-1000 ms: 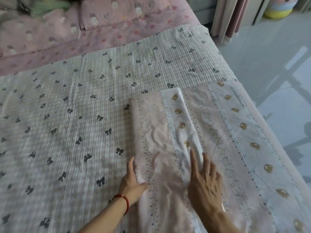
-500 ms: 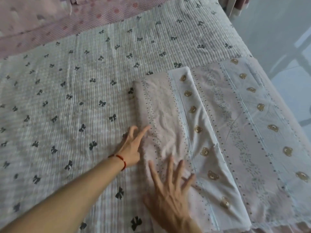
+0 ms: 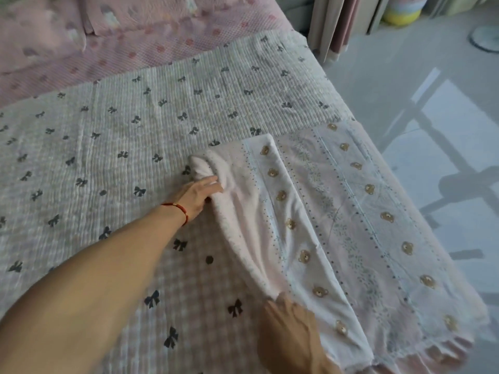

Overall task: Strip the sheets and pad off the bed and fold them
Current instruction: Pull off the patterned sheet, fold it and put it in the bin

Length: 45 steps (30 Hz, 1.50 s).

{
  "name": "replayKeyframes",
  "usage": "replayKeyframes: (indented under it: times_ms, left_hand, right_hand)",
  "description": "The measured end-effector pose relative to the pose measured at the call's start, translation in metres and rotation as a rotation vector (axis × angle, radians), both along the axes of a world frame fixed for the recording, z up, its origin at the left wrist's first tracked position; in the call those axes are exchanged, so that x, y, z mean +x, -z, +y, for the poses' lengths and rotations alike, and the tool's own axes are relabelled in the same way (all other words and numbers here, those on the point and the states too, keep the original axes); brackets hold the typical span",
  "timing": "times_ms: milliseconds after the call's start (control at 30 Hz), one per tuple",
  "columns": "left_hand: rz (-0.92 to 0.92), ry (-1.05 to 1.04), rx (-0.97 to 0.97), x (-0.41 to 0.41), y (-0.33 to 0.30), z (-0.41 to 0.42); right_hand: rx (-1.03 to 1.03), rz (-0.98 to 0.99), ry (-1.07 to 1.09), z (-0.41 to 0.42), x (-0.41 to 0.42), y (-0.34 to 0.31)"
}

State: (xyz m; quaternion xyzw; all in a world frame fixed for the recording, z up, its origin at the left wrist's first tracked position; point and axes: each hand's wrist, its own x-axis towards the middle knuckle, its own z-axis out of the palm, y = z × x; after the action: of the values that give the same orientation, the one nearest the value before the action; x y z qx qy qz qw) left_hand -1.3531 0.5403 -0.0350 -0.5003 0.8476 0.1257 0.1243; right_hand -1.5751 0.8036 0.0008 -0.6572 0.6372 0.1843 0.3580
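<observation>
A pink and white sheet with bear prints (image 3: 348, 228) lies partly folded on the right side of the bed. It rests on a quilted pad with black bows (image 3: 113, 147). My left hand (image 3: 198, 197), with a red string on the wrist, grips the sheet's left folded edge near its far corner and lifts it off the pad. My right hand (image 3: 290, 327) holds the same edge at the near end, fingers tucked under the cloth. The raised edge sags between the two hands.
Pink bedding and pillows (image 3: 108, 31) lie at the head of the bed. Curtains (image 3: 340, 22) hang past the far right corner. Grey floor (image 3: 432, 130) runs along the bed's right side, with a round yellow and blue object (image 3: 402, 12) on it.
Both hands lay flat on the sheet before. Now each has taken hold of the sheet's left edge, and that edge has risen off the pad.
</observation>
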Motion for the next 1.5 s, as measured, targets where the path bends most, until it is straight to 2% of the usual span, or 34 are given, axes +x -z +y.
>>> replayKeyframes:
  times_ms: [33, 67, 133, 200, 267, 333, 400, 500, 667, 767, 833, 900, 967, 1033, 1133, 1233, 1300, 1333, 1400, 1433, 1500]
  left_hand:
    - [0.086, 0.058, -0.059, -0.009, -0.013, -0.005]
    - [0.129, 0.084, -0.078, -0.019, -0.03, -0.003]
    - [0.129, 0.122, -0.106, -0.045, -0.079, -0.006]
    - [0.12, 0.175, -0.101, -0.074, -0.138, -0.007]
    - [0.119, 0.292, -0.132, -0.102, -0.202, -0.001]
    - [0.161, 0.366, -0.201, -0.118, -0.251, 0.001]
    - [0.203, 0.367, -0.249, -0.128, -0.309, 0.004]
    - [0.323, 0.348, -0.356, -0.134, -0.398, 0.015]
    - [0.531, 0.299, -0.577, -0.102, -0.541, 0.031]
    - [0.652, 0.31, -0.664, -0.057, -0.626, 0.048]
    - [0.617, 0.306, -0.705, -0.02, -0.666, 0.055]
    - [0.579, 0.289, -0.817, 0.021, -0.687, 0.064]
    - [0.521, 0.23, -0.988, 0.069, -0.698, 0.073]
    - [0.543, 0.103, -1.064, 0.101, -0.704, 0.078]
    - [0.542, -0.047, -0.973, 0.158, -0.719, 0.098]
    - [0.496, -0.031, -0.973, 0.217, -0.734, 0.111]
    - [0.531, -0.017, -0.835, 0.252, -0.745, 0.117]
    - [0.469, -0.016, -0.743, 0.264, -0.747, 0.122]
    - [0.139, 0.054, -0.596, 0.271, -0.747, 0.127]
    - [0.033, 0.087, -0.564, 0.271, -0.748, 0.127]
    - [0.071, 0.088, -0.465, 0.282, -0.746, 0.126]
  right_hand:
    - [-0.091, 0.02, 0.017, -0.005, -0.022, -0.018]
    - [-0.111, -0.048, 0.089, -0.008, -0.042, -0.041]
    - [-0.315, -0.04, 0.184, -0.014, -0.096, -0.088]
    - [-0.378, -0.001, 0.145, -0.008, -0.147, -0.135]
    - [-0.388, 0.095, 0.07, -0.012, -0.185, -0.19]
    - [-0.494, 0.215, 0.045, -0.021, -0.225, -0.245]
    - [-0.547, 0.34, 0.023, -0.029, -0.254, -0.311]
    - [-0.776, 0.446, 0.071, -0.047, -0.286, -0.41]
    - [-1.141, 0.452, 0.115, -0.071, -0.283, -0.565]
    - [-1.398, 0.504, -0.031, -0.086, -0.262, -0.645]
    - [-1.539, 0.528, -0.077, -0.091, -0.237, -0.689]
    - [-1.531, 0.557, -0.086, -0.093, -0.204, -0.722]
    - [-1.416, 0.549, -0.093, -0.094, -0.165, -0.748]
    - [-1.346, 0.451, -0.086, -0.093, -0.144, -0.763]
    - [-1.36, 0.241, -0.109, -0.096, -0.107, -0.778]
    - [-1.427, 0.193, -0.141, -0.094, -0.079, -0.789]
    - [-1.413, 0.091, -0.111, -0.097, -0.065, -0.78]
    - [-1.338, 0.11, -0.151, -0.099, -0.052, -0.766]
    - [-1.13, 0.254, -0.26, -0.11, -0.031, -0.736]
    - [-1.081, 0.28, -0.278, -0.114, -0.024, -0.725]
    - [-1.076, 0.229, -0.247, -0.12, -0.021, -0.713]
